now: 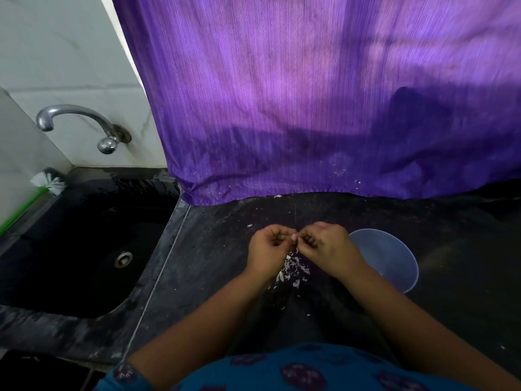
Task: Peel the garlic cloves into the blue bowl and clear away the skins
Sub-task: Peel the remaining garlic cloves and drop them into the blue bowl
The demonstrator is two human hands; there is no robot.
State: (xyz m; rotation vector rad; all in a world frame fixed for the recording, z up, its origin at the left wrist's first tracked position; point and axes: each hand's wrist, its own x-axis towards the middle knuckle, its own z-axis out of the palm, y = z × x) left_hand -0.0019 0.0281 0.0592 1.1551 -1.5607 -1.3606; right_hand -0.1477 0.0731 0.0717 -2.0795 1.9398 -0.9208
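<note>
Just left of the round pale-blue plastic bowl [389, 258], over the dark stone countertop [220, 266], we are holding our two hands together, fingertips meeting. Our left hand [267, 249] is curling its fingers inward, and our right hand [327, 246] is doing the same, its wrist lying over the bowl's left rim. Between the two sets of fingertips we are pinching a small pale thing, probably a garlic clove [294, 237], though it is too small and too hidden for us to be sure. Both hands are closing on it rather than lying flat.

Left of the bowl and directly beneath our hands, a loose heap of white papery garlic skins [293, 269] is lying on the countertop, with a few stray flakes scattering around it. We cannot tell whether the bowl is holding any peeled cloves.

Far left of the bowl, a black sink [84, 249] is sitting under a curved chrome tap [76, 119]. Behind the bowl, a purple ribbed curtain [310, 94] is hanging down to the countertop.
</note>
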